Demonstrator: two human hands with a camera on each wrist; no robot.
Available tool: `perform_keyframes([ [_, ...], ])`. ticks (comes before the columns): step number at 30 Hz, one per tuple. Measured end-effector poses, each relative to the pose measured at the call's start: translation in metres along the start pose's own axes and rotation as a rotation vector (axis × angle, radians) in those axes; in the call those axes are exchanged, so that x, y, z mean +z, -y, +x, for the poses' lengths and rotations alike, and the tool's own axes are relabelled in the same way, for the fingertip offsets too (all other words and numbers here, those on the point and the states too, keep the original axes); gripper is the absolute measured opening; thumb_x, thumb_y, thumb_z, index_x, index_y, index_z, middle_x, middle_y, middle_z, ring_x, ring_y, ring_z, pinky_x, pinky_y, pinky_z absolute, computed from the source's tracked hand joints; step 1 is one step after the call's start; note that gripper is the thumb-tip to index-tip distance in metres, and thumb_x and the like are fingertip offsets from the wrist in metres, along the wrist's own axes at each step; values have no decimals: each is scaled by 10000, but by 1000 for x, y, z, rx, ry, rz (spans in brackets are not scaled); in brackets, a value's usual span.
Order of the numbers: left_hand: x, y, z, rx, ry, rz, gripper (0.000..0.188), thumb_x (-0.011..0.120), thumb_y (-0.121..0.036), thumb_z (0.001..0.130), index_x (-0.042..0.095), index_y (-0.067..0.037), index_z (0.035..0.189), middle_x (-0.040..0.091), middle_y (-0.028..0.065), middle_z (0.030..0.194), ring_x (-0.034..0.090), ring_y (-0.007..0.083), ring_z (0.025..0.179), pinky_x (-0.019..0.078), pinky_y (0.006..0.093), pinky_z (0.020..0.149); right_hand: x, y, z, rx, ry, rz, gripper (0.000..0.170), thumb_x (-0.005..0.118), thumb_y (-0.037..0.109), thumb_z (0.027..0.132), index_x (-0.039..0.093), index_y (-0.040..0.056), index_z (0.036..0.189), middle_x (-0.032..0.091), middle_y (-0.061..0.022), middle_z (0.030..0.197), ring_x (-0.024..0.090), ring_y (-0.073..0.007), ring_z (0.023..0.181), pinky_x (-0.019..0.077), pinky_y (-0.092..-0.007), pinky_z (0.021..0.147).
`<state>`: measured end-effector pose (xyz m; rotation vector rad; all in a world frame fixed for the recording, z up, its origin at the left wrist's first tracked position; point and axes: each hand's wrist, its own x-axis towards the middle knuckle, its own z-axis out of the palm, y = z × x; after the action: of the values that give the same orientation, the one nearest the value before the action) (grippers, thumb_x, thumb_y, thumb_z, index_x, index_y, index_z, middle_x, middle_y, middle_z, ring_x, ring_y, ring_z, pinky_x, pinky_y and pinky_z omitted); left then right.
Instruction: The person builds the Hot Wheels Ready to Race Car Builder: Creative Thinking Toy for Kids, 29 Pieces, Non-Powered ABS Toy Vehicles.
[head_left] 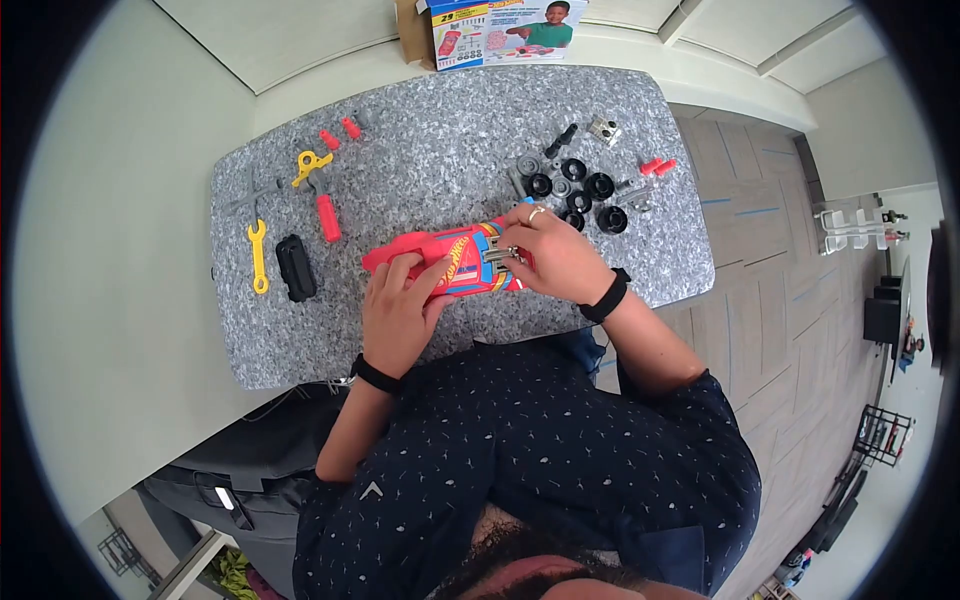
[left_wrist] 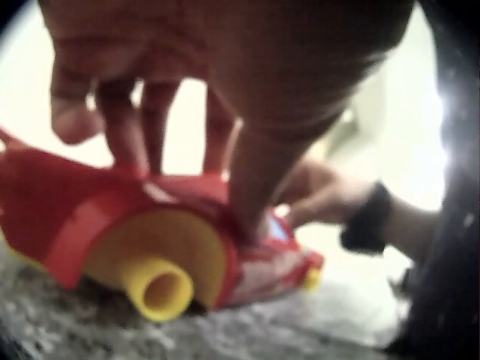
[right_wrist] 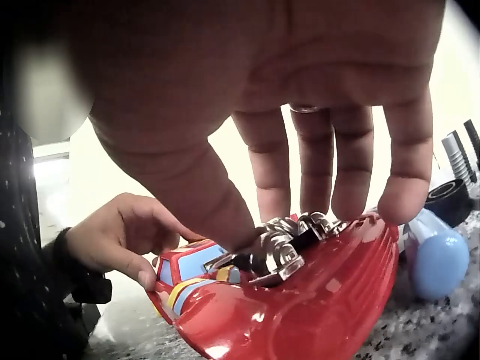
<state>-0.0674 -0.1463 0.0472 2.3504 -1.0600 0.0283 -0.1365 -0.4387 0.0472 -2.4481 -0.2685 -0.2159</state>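
A red toy car body (head_left: 425,243) with yellow lettering and blue windows lies across the near middle of the table. My left hand (head_left: 395,308) grips its rear half, thumb on the near side and fingertips over the top. In the left wrist view, a yellow axle tube (left_wrist: 161,289) sticks out of the wheel arch. At the front, my right hand (head_left: 562,258) pinches a chrome engine piece (right_wrist: 281,251) between thumb and fingers, right at the hood. A light blue rounded piece (right_wrist: 441,255) lies just beyond the car's front.
Black wheels (head_left: 598,186) and grey parts cluster behind my right hand, near a chrome part (head_left: 605,130) and red pegs (head_left: 657,167). Leftward lie a red-handled tool (head_left: 327,215), a yellow wrench (head_left: 258,257), a black part (head_left: 294,268) and a grey cross-shaped tool (head_left: 252,192). A box (head_left: 505,35) stands behind.
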Motion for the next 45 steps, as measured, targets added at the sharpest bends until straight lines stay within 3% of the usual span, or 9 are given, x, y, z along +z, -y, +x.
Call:
perform_keyframes([
  [5,1,0,0,-8,-4,-14,584,938,-245,853,793,-190,1415,664,85,1320,652,351,1153,548,498,1015,4,-8,0,-9,-13,69,188,857,107,911,787,64,1080,721,-108,1250,711,-364,1140,600,-465,998],
  [14,4,3,-1,-1,-18,-22,581,941,-243,848,799,-190,1409,669,83,1317,650,349,1141,548,494,1010,3,-16,-1,-108,-51,82,261,920,89,885,820,55,1124,743,-111,1193,714,-336,1128,592,-452,985],
  [20,4,2,-2,-14,-16,-34,578,943,-236,844,805,-191,1403,672,85,1313,649,346,1133,555,482,998,14,-26,-7,-74,-78,166,232,908,116,884,816,65,1090,746,-91,1221,707,-333,1156,569,-462,1032],
  [23,7,4,-1,20,-58,-28,571,926,-266,844,807,-208,1399,665,58,1295,630,313,1059,543,477,949,14,-24,-7,-113,-102,42,288,932,85,849,825,67,1115,740,-96,1186,699,-331,1112,572,-464,989],
  [26,7,4,-1,22,-51,-21,570,926,-266,844,808,-208,1399,659,62,1294,629,315,1055,544,479,945,14,-14,-7,-34,-94,-26,294,932,98,838,827,76,1112,728,-85,1176,696,-331,1121,574,-464,982],
  [29,8,3,0,13,-42,-21,566,925,-259,848,807,-207,1399,653,68,1288,627,316,1056,545,476,949,18,-13,-8,14,-83,-66,233,901,152,874,836,111,1094,702,-37,1187,674,-300,1134,566,-473,957],
  [36,8,-1,-2,-2,-13,-4,594,925,-208,862,784,-159,1437,661,95,1316,632,354,1150,550,490,1004,22,-3,-14,33,-111,-83,232,884,120,883,828,85,1106,702,-68,1190,692,-330,1121,575,-474,968],
  [41,10,-5,2,51,-34,-11,612,916,-199,871,769,-151,1463,651,117,1330,611,367,1201,531,501,1053,-39,-12,5,33,-107,50,254,895,133,906,820,44,1131,759,-145,1161,738,-390,1108,594,-482,979],
  [45,12,-10,1,61,-14,-19,647,915,-199,874,749,-146,1498,639,137,1360,591,383,1246,521,508,1082,-108,-79,41,281,-331,-241,392,934,211,896,801,23,1213,792,-208,1192,756,-434,1105,608,-492,995],
])
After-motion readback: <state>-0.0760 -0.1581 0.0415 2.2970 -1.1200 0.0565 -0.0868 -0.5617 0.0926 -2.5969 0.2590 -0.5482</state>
